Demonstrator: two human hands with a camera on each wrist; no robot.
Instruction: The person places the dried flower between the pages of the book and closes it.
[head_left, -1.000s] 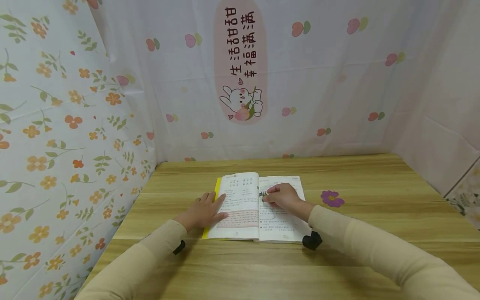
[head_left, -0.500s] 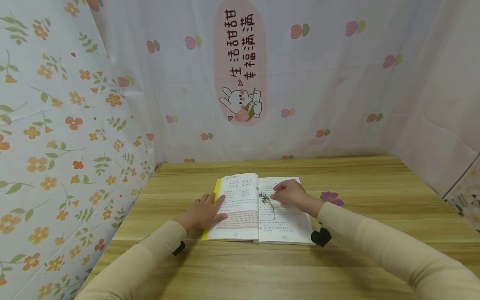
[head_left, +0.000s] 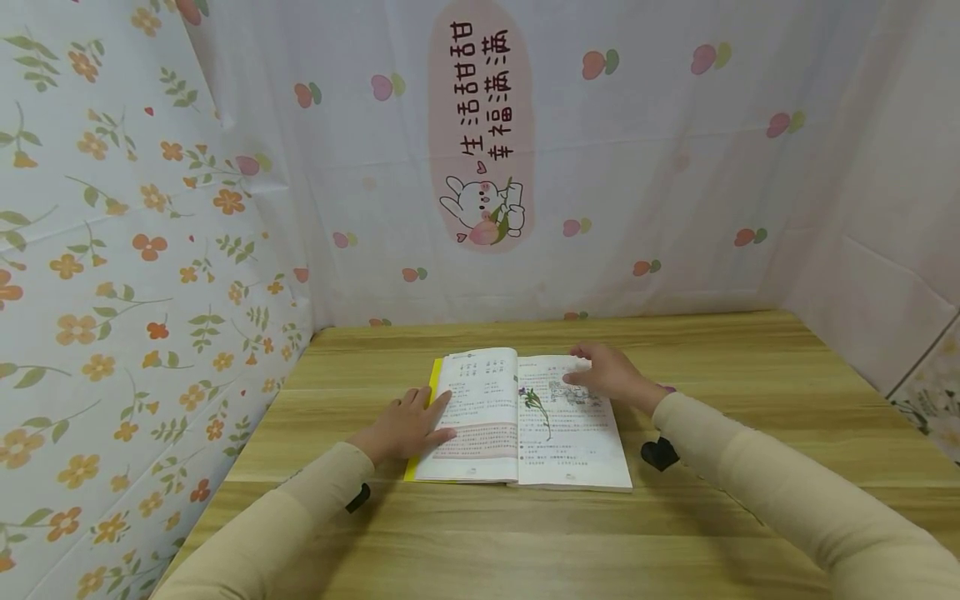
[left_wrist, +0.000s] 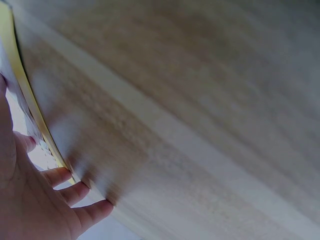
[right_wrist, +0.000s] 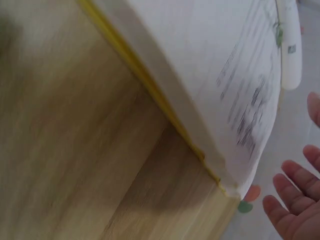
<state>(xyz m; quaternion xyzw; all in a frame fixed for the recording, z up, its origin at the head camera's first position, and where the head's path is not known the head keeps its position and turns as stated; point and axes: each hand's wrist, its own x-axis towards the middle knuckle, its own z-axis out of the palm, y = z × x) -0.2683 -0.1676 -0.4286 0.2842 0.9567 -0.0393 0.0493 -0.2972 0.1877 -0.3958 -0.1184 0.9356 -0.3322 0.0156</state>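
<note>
The sprig [head_left: 532, 401] on the book's [head_left: 600, 467] three-o'clock page looks light, fragile, best pinched by its five-o'clock stem; right hand [head_left: 611, 377], fingers relaxed, empty, at two; left hand's [head_left: 405, 427] extended at nine.

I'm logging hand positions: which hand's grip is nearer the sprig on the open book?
Right: the right grip is right of the sprig, by the upper outer corner of the right page. The left grip rests on the left page, farther off.

The book [head_left: 498, 462] is yellow-covered, its pages [head_left: 562, 454] white, black-printed; the sprig [head_left: 534, 402] is green, purple-tipped; 2 sleeves [head_left: 307, 487] are cream.
</note>
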